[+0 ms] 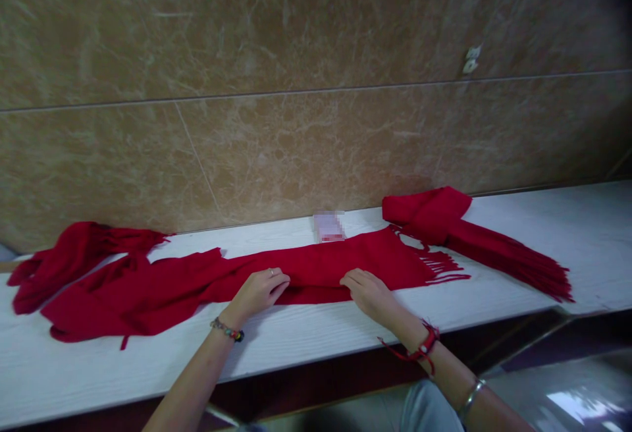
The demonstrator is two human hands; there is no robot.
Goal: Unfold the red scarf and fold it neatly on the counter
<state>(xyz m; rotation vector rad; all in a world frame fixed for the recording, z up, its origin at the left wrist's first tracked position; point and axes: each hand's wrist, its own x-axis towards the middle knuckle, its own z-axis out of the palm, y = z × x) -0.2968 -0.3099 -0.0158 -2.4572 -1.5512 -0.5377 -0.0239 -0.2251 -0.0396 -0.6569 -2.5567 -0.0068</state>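
Note:
A long red scarf [316,264] lies stretched along the white bench top, its fringe at the right end and its left part bunched in loose folds. My left hand [259,290] pinches the scarf's near edge left of the middle, fingers bent over the cloth. To the right, my right hand [368,294] grips the same edge with its fingers curled. Between the two hands a strip of the near edge looks folded over. The fingertips are partly hidden against the cloth.
Another red scarf [429,215], folded and fringed, lies at the right. More bunched red fabric [74,261] rests at the far left. A small blurred pale item [328,226] sits against the brown marble wall [306,142]. The white bench [276,353] ends close to me.

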